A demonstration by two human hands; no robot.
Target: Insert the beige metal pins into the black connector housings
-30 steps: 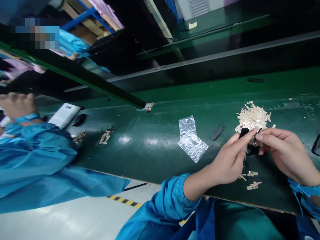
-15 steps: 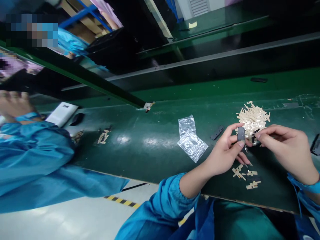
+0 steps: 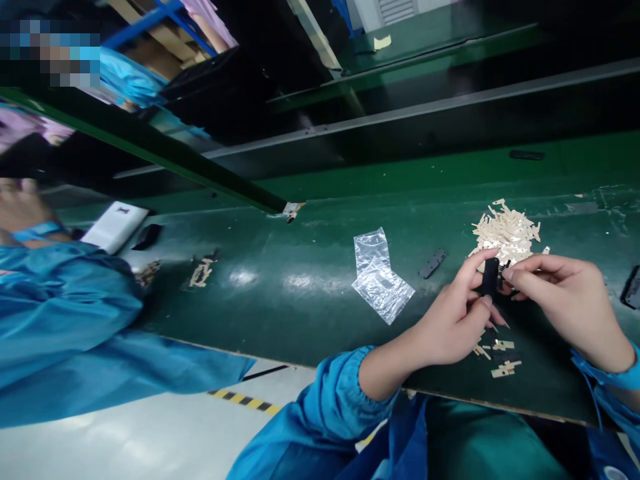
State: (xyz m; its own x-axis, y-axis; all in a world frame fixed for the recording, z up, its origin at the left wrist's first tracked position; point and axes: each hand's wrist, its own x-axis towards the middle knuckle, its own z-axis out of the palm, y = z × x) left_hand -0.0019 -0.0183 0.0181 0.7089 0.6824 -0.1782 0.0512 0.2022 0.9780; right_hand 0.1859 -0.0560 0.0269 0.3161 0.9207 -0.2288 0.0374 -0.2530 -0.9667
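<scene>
My left hand (image 3: 457, 313) is closed on a small black plastic piece (image 3: 491, 275), held upright between thumb and fingers. Close beside it, my right hand (image 3: 565, 293) pinches at a small dark part (image 3: 505, 272) near the right edge of that piece; its exact kind is too small to tell. Just behind both hands rises a pile of thin cream-coloured pieces (image 3: 507, 230). A few more cream pieces (image 3: 506, 369) lie in front of my hands, near the table's front edge, partly covered by my left fingers.
Left of my hands are clear plastic bags (image 3: 383, 280) and a flat dark piece (image 3: 433, 264). Another dark piece (image 3: 527, 155) lies farther back, and a dark block (image 3: 631, 290) at the right edge. A co-worker's blue sleeve (image 3: 65, 313) reaches in at the left, near a white box (image 3: 115, 227).
The piece in my left hand has been turned, from its grey studded face to a darker, narrower side. My right fingers stay close to it. The view has shifted slightly.
</scene>
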